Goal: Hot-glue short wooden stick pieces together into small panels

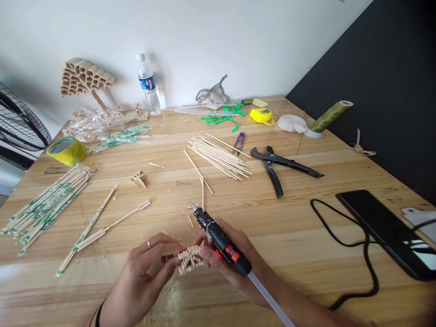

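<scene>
My left hand [145, 268] pinches a small piece built of short wooden stick ends [190, 260] between thumb and fingers. From the other side, the thumb and fingertips of my right hand [235, 254] touch the same piece. A black hot glue gun [220, 238] also sits in my right hand, its metal nozzle aimed away and to the left. A clear glue stick [270, 297] runs out of its back end. Its handle is mostly hidden by the hand. Beyond the nozzle lie thin bare sticks [203, 193] and short offcuts.
Loose sticks [220, 156], purple snips [239, 143] and black cutters [270, 165] lie ahead. Wrapped chopsticks [47, 204] and yellow tape [67, 151] are left. A bottle [149, 86] and a stick-built tree shape [85, 79] stand behind. A phone [388, 231] with a black cable lies right.
</scene>
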Available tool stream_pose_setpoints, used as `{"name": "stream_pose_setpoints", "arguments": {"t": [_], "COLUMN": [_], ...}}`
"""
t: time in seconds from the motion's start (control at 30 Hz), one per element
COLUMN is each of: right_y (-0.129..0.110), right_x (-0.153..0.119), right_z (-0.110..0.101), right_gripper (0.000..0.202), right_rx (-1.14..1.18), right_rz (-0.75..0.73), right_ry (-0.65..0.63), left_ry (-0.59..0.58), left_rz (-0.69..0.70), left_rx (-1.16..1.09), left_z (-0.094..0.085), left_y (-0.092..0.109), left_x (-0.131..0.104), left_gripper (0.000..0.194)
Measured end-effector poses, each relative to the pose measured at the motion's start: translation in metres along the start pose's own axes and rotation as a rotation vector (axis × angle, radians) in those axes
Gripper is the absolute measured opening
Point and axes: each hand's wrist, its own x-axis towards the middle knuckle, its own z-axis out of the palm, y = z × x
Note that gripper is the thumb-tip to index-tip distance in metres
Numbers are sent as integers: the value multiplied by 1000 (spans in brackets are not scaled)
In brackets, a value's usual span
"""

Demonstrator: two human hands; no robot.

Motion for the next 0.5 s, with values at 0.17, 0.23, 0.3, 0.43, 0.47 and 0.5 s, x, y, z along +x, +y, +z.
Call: {"name": "stream_pose_setpoints", "arguments": {"t": [0.17, 0.23, 0.3, 0.43, 0.47, 0.5], "right_y": [-1, -2, -2, -3, -3, -4], "right_x": [-1, -2, -2, -1, -1, -1], "right_z": [0, 0, 0, 1, 1, 0], "right_gripper": [18, 18, 19, 19, 19, 19], "right_rx": [-20, -30, -35, -49, -53, -57], "right_rz": [-8, -10, -16, -18, -14, -8], "right_ry": [2, 7, 9, 4, 4, 1], "left_ry": [-2, -5, -2, 6, 7, 7], "left_rz": [3, 6, 8, 5, 2, 0], "left_rx": [-12, -17, -16, -16, -16, -17], "left_z": [0, 0, 0, 0, 0, 0], "left_y": [-1, -1, -1, 1, 1, 1], "left_x": [-1, -1, 0, 0, 1, 1], "left_gripper": [25, 26, 25, 23, 23, 22]}}
